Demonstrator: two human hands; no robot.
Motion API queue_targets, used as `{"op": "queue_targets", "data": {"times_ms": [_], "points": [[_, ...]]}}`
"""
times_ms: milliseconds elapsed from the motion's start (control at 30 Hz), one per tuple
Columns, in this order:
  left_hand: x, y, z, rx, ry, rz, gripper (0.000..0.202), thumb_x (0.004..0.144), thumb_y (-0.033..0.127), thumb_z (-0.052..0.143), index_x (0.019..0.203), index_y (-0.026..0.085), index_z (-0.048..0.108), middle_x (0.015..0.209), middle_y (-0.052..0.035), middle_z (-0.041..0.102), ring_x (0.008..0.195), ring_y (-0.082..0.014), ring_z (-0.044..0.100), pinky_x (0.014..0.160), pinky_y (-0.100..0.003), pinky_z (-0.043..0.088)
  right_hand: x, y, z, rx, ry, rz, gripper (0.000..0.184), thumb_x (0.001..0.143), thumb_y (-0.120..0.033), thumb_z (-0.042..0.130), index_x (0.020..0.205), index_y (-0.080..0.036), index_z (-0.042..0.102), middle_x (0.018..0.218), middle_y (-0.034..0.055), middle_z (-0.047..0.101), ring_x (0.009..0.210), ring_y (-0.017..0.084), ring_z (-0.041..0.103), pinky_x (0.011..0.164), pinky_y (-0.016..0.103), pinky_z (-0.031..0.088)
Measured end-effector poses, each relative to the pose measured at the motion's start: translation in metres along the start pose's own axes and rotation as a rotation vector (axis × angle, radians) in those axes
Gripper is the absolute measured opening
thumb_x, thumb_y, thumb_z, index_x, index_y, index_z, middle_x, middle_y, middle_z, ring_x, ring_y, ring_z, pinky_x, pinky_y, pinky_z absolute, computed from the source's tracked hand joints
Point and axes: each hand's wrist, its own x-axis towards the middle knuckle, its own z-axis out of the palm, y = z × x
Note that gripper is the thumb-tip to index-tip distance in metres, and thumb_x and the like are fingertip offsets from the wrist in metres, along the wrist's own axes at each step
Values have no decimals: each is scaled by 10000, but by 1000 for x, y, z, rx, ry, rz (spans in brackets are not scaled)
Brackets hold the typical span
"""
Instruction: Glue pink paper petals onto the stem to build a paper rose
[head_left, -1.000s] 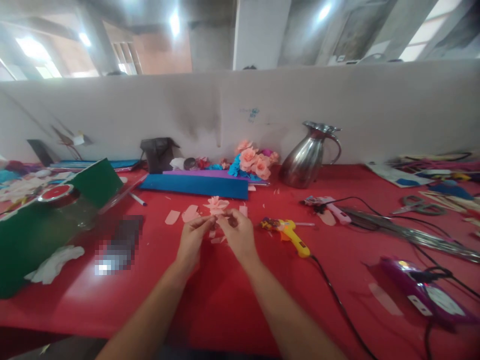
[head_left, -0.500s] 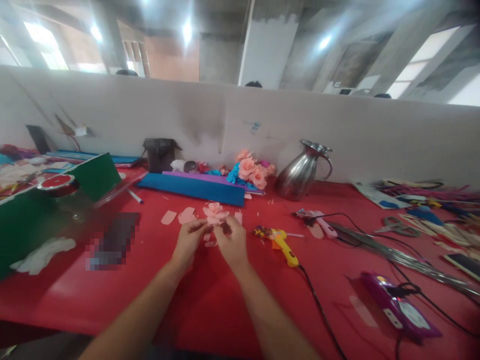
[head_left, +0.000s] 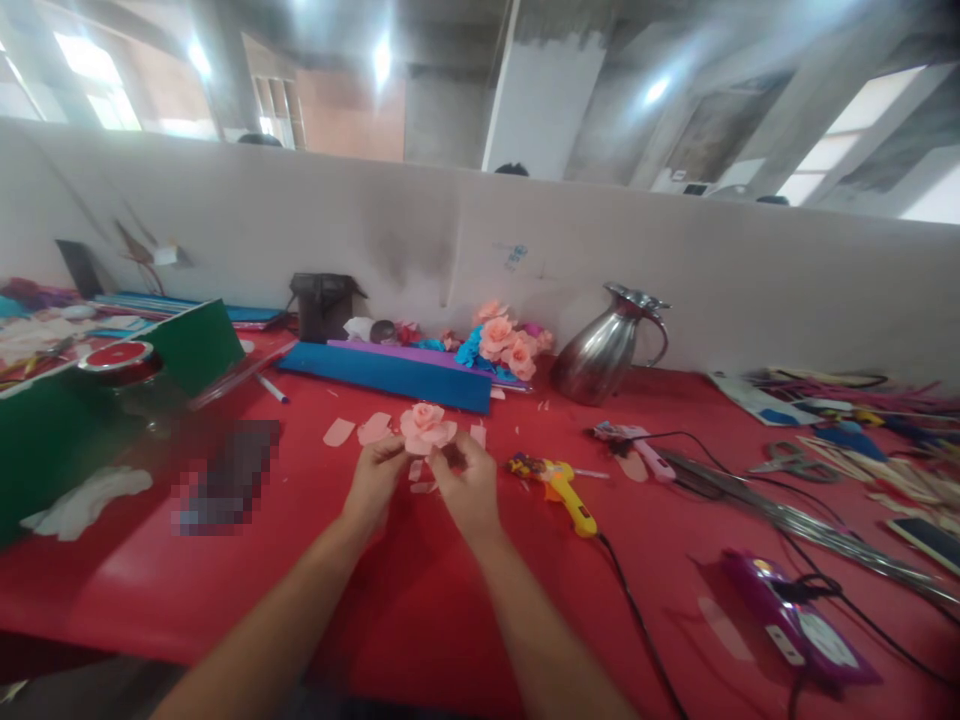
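Note:
Both hands hold a pink paper flower (head_left: 427, 427) above the red table, its layered petals facing up toward me. My left hand (head_left: 376, 480) pinches the flower's left edge between thumb and fingers. At its lower right side, my right hand (head_left: 466, 485) grips a petal the same way. Loose pink petals (head_left: 374, 429) lie just beyond my left hand, and small pink scraps (head_left: 417, 472) lie on the table between the hands. To the right of my right hand rests a yellow glue gun (head_left: 564, 490) with its cord running toward me.
Behind lie blue sheets (head_left: 382, 377) and a bunch of finished paper flowers (head_left: 506, 342). A steel jug (head_left: 609, 345) stands by the partition. At right are a pink glue gun (head_left: 652, 460), scissors (head_left: 796, 462), wires (head_left: 810, 530) and a purple power strip (head_left: 799, 620). A jar (head_left: 127, 390) stands left.
The flower has tilted in my fingers, so its open centre now faces me more. Both hands stay in nearly the same place, and the camera view has shifted slightly.

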Motion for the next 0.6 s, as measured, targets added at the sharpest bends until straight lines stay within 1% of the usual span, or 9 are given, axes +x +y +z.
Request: {"op": "queue_targets", "data": {"times_ms": [100, 200, 300, 400, 500, 567, 600], "points": [[0, 0, -1, 8, -19, -10, 52, 667, 195, 717, 651, 149, 734, 532, 8, 599, 526, -111, 514, 545, -223, 403, 1, 2, -1, -30, 29, -42, 132, 752, -278, 614, 856, -199, 635, 704, -8, 600, 595, 147, 587, 443, 240, 542], [-1, 1, -1, 25, -24, -5, 83, 667, 192, 707, 598, 146, 710, 483, 24, 528, 497, -97, 455, 495, -208, 360, 3, 4, -2, -51, 36, -107, 148, 742, -226, 592, 864, -191, 667, 800, 22, 631, 640, 150, 591, 448, 229, 534], [0, 0, -1, 8, -46, 13, 64, 673, 184, 694, 621, 154, 719, 493, 23, 527, 519, -101, 457, 505, -205, 372, 3, 5, -3, -88, 29, -164, 173, 747, -194, 584, 882, -199, 691, 843, 29, 646, 659, 149, 598, 504, 237, 540], [0, -1, -2, 12, -65, 24, 80, 681, 182, 683, 613, 154, 714, 493, 23, 525, 510, -96, 451, 507, -202, 376, 4, 3, -5, -156, 29, -211, 178, 733, -174, 584, 859, -208, 705, 857, 28, 663, 646, 146, 593, 544, 250, 534], [0, 0, 0, 61, -38, 21, 60, 678, 186, 684, 673, 155, 735, 508, 31, 536, 497, -83, 440, 532, -204, 399, 5, 3, -6, -196, 46, -217, 197, 711, -160, 568, 840, -206, 709, 865, 29, 672, 637, 147, 593, 551, 256, 519], [0, 0, 2, 95, -4, 28, 75, 654, 211, 712, 688, 151, 742, 523, 28, 558, 503, -82, 452, 553, -210, 422, 7, 5, -7, -197, 56, -216, 196, 696, -162, 568, 828, -198, 708, 858, 36, 681, 672, 164, 615, 593, 272, 524], [0, 0, 4, 107, -6, 32, 94, 647, 231, 726, 688, 147, 743, 548, 17, 584, 525, -88, 474, 567, -214, 432, 8, 6, -7, -189, 57, -216, 191, 689, -169, 575, 823, -196, 708, 852, 39, 687, 700, 176, 628, 623, 285, 529]]}}
